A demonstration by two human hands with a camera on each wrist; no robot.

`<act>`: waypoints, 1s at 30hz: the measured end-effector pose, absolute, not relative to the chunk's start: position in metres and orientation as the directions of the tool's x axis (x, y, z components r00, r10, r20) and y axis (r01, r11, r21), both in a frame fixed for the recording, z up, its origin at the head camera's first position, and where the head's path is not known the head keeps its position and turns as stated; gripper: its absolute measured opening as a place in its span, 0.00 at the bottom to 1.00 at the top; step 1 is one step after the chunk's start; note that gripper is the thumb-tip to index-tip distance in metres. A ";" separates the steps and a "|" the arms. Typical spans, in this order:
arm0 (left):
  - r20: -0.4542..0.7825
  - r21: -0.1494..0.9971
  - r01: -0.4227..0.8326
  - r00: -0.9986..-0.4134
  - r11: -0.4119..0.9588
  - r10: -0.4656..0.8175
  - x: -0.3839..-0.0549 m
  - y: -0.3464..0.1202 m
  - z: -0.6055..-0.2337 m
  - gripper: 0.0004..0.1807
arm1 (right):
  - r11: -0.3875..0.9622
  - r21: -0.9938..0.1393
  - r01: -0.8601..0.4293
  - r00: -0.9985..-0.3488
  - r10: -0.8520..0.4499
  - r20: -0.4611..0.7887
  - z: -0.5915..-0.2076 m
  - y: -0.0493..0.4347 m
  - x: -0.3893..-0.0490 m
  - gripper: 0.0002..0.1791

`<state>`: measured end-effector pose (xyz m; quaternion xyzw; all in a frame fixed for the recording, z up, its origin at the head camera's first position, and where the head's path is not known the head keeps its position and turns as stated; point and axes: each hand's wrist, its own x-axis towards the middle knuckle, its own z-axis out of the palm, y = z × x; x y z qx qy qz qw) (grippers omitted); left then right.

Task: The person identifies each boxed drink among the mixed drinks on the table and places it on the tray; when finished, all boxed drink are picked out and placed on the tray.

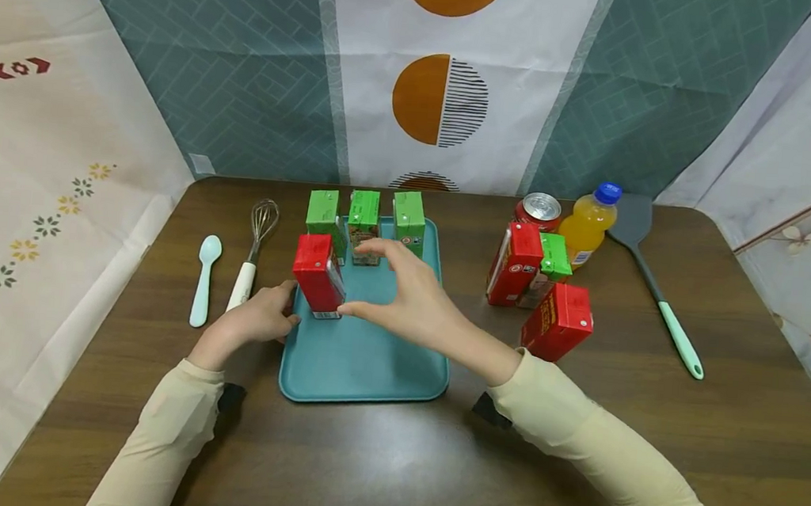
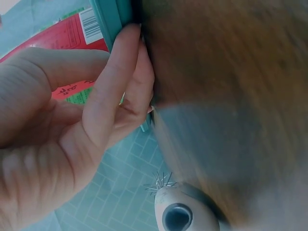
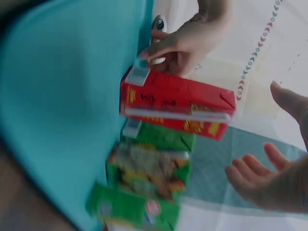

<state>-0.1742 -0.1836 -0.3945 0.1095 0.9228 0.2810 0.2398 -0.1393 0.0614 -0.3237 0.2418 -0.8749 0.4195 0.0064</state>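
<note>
A teal tray (image 1: 371, 361) lies on the table, with a red drink carton (image 1: 318, 274) standing near its left edge. Behind that carton, three green drink cartons (image 1: 409, 217) stand in a row along the tray's far side. My left hand (image 1: 261, 315) holds the tray's left rim, its thumb above and its fingers at the outer edge in the left wrist view. Over the tray, my right hand (image 1: 412, 297) has thumb and fingers spread wide, with nothing between them. In the right wrist view it stays apart from the red carton's top.
To the left lie a mint spoon (image 1: 205, 277) and a whisk (image 1: 251, 257). On the right stand two red cartons (image 1: 559, 322), a green carton (image 1: 554, 257), a can (image 1: 541, 208) and an orange juice bottle (image 1: 586, 223). A grey spatula (image 1: 653, 284) lies beyond them.
</note>
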 end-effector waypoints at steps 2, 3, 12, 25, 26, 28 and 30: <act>-0.372 0.573 0.073 -0.865 0.817 0.338 -0.175 -0.183 -0.393 0.33 | 0.551 -0.704 -0.447 -0.884 -0.395 0.252 -0.319 0.078 -0.134 0.38; -0.370 0.574 0.072 -0.866 0.816 0.337 -0.175 -0.183 -0.393 0.33 | 0.568 -0.684 -0.458 -0.882 -0.386 0.269 -0.317 0.086 -0.132 0.38; -0.376 0.584 0.052 -0.868 0.810 0.326 -0.172 -0.183 -0.395 0.32 | 0.669 -0.565 -0.483 -0.864 -0.470 0.181 -0.304 0.176 -0.132 0.35; -0.358 0.590 0.065 -0.872 0.805 0.333 -0.172 -0.182 -0.397 0.32 | 0.749 -0.448 -0.489 -0.868 -0.466 0.168 -0.313 0.265 -0.124 0.35; -0.362 0.592 0.061 -0.871 0.804 0.332 -0.172 -0.182 -0.397 0.32 | 0.748 -0.457 -0.481 -0.872 -0.462 0.162 -0.315 0.270 -0.123 0.36; -0.364 0.590 0.055 -0.873 0.806 0.326 -0.172 -0.182 -0.397 0.32 | 0.742 -0.488 -0.459 -0.881 -0.449 0.146 -0.321 0.276 -0.122 0.38; -0.361 0.591 0.052 -0.875 0.805 0.322 -0.172 -0.183 -0.397 0.32 | 0.733 -0.525 -0.432 -0.892 -0.435 0.127 -0.327 0.279 -0.121 0.40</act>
